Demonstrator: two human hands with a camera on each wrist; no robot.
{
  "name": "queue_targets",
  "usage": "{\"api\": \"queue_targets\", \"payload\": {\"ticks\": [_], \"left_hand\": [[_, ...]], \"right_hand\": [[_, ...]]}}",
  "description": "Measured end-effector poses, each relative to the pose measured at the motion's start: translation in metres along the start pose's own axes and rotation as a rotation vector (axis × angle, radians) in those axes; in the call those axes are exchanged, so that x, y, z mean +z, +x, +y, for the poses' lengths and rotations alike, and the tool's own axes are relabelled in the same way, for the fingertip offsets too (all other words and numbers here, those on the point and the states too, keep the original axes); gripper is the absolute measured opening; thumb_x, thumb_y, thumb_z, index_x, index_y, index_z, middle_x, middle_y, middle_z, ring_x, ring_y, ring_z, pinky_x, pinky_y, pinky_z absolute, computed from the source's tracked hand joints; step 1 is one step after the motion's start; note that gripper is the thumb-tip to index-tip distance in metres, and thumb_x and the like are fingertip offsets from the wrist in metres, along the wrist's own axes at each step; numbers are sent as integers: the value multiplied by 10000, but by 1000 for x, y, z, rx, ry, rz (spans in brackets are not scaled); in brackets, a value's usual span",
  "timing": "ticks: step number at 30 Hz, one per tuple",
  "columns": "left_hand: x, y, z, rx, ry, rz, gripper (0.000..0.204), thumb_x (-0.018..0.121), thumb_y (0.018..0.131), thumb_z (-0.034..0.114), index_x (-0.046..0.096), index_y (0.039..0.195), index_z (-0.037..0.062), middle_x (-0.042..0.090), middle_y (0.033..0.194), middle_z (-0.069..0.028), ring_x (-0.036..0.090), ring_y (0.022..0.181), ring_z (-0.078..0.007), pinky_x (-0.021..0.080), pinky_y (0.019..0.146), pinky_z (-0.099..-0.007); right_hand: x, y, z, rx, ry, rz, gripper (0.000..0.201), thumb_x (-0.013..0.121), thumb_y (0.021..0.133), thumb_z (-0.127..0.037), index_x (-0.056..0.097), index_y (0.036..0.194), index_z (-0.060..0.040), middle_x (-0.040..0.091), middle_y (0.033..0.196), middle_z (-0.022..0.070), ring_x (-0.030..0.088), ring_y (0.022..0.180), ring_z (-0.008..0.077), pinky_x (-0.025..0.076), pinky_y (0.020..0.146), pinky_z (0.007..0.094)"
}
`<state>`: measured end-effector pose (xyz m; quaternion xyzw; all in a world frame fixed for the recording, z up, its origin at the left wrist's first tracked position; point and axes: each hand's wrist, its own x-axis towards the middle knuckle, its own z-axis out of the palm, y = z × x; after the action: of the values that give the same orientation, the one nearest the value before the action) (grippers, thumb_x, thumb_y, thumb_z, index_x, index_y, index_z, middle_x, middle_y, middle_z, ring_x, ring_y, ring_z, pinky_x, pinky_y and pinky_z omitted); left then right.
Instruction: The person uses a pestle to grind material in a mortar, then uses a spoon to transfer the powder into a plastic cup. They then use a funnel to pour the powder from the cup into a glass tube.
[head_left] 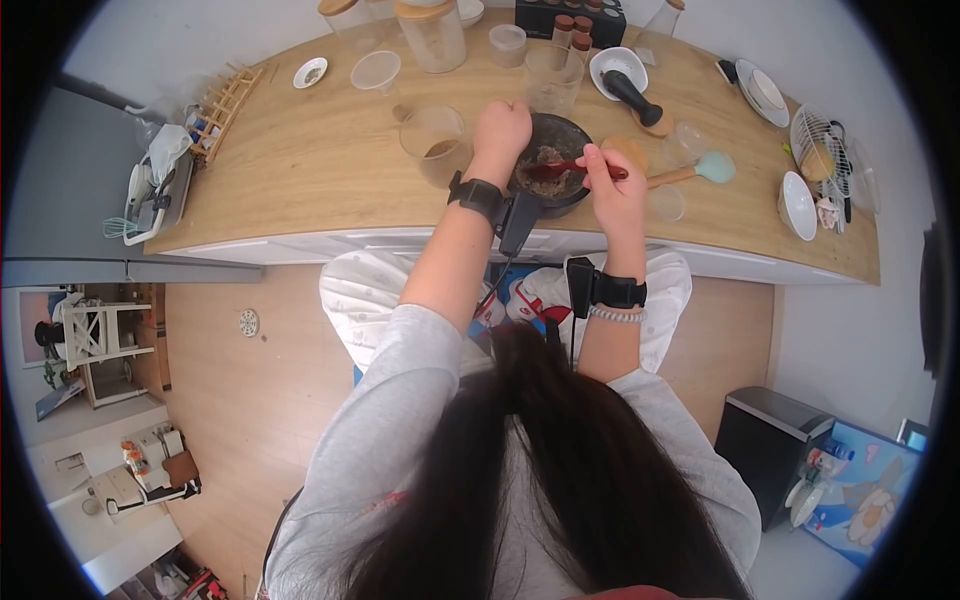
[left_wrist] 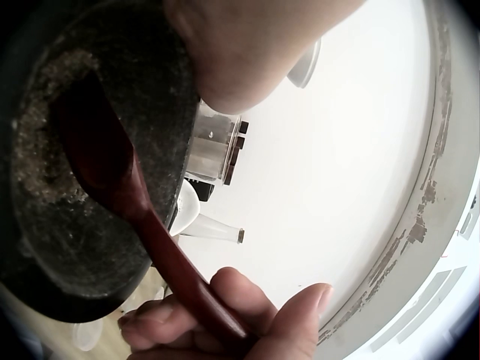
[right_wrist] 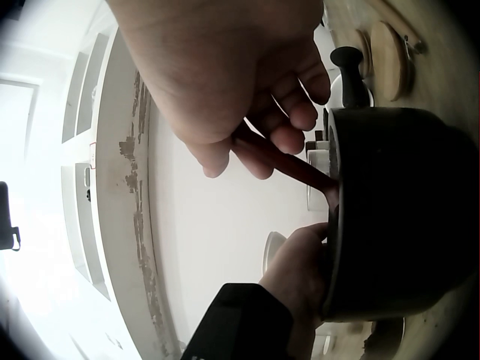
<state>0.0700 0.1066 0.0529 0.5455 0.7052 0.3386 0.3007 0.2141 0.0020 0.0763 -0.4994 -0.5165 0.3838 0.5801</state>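
Note:
A black mortar [head_left: 562, 132] stands at the counter's front edge with crumbly brown-grey ground matter [left_wrist: 41, 161] inside. My left hand [head_left: 503, 130] grips the mortar's far left rim; its fingers are partly hidden in the right wrist view. In my right hand [head_left: 612, 190] is a dark red spoon [left_wrist: 176, 262], pinched by the handle between thumb and fingers. The spoon slants down into the mortar, its head among the ground matter. From the side, the right wrist view shows the mortar's dark wall [right_wrist: 405, 217], with the left hand [right_wrist: 300, 259] at its rim.
Left of the mortar stands a clear jug [head_left: 436, 140] with brown powder. Behind is a clear beaker [head_left: 553, 80]; a black pestle [head_left: 630, 95] leans in a white bowl [head_left: 612, 62]. To the right lie a mint-headed spatula [head_left: 714, 167] and a white bowl [head_left: 797, 206].

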Motion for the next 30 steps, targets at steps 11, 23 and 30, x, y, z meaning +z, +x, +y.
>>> {"api": "queue_targets", "payload": {"ticks": [11,23,30], "left_hand": [[-2,-2,2,23,3,2,439,407,845,312,619,870,-71,591,882,-297,570,895,-420,438,812,-447],[-2,-2,2,35,10,10,431,421,837,308,619,853,-73,592,864,-296,573,883,-419,441,802,-448],[0,-1,0,37,8,17,432,424,833,308,619,851,-77,589,858,-300,573,876,-424,442,799,-450]], "right_hand": [[1,-1,-5,40,27,9,279,605,859,-255,627,772,9,531,614,-3,457,561,57,339,521,191],[-1,0,-1,50,43,33,269,614,853,-250,632,764,3,545,615,-2,469,534,60,345,499,193],[-2,0,0,40,54,34,269,605,859,-252,633,773,1,544,618,-3,469,544,58,344,504,190]]}}
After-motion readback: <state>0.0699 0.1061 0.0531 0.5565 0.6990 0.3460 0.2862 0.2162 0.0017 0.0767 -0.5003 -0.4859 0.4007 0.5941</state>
